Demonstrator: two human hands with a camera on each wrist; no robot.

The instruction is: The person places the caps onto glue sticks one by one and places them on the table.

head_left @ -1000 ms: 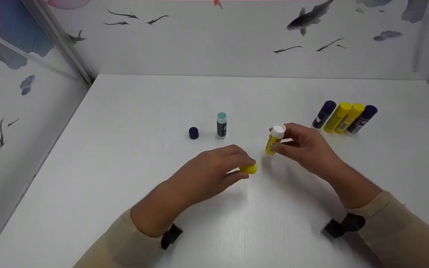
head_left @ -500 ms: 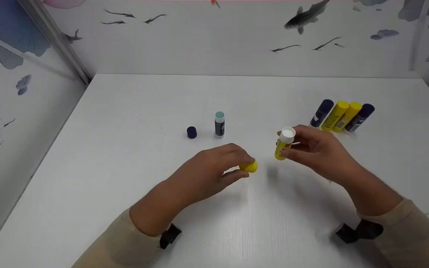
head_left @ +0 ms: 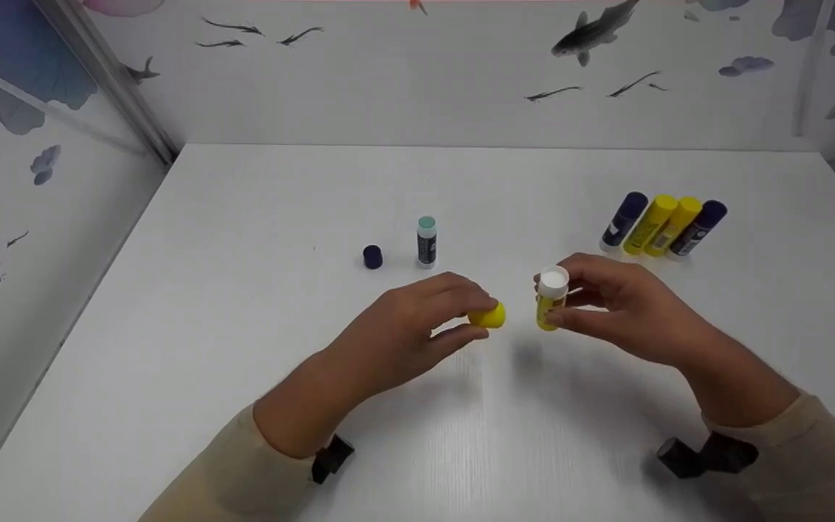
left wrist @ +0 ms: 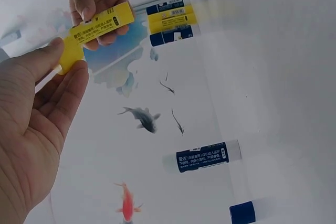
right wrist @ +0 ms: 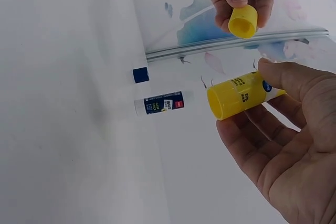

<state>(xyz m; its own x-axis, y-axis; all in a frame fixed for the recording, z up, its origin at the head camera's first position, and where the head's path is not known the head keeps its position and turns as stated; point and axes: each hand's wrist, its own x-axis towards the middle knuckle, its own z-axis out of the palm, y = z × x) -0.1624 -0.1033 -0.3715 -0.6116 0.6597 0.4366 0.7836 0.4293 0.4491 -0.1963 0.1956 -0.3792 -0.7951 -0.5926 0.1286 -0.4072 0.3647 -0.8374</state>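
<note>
Between thumb and fingers my left hand (head_left: pixel 406 330) pinches a yellow glue stick cap (head_left: pixel 488 315); its hollow end shows in the right wrist view. My right hand (head_left: pixel 628 312) grips an uncapped yellow glue stick (head_left: pixel 551 299) upright, white top facing up, just right of the cap and apart from it. The stick hangs above the table, its shadow below. Beyond my left hand an uncapped navy glue stick (head_left: pixel 427 243) stands upright, pale green glue showing at its top. Left of it sits a navy cap (head_left: pixel 372 257).
At the back right, several capped glue sticks stand in a row, navy (head_left: pixel 625 220) and yellow (head_left: pixel 651 225). The white table (head_left: pixel 301 188) meets a wall (head_left: pixel 417 87) printed with fish along its far edge. Another printed panel (head_left: pixel 11 239) borders the left side.
The right hand has drawn the yellow glue stick toward me and slightly right, tipping its top into view. The left hand with the cap has barely moved, rising slightly.
</note>
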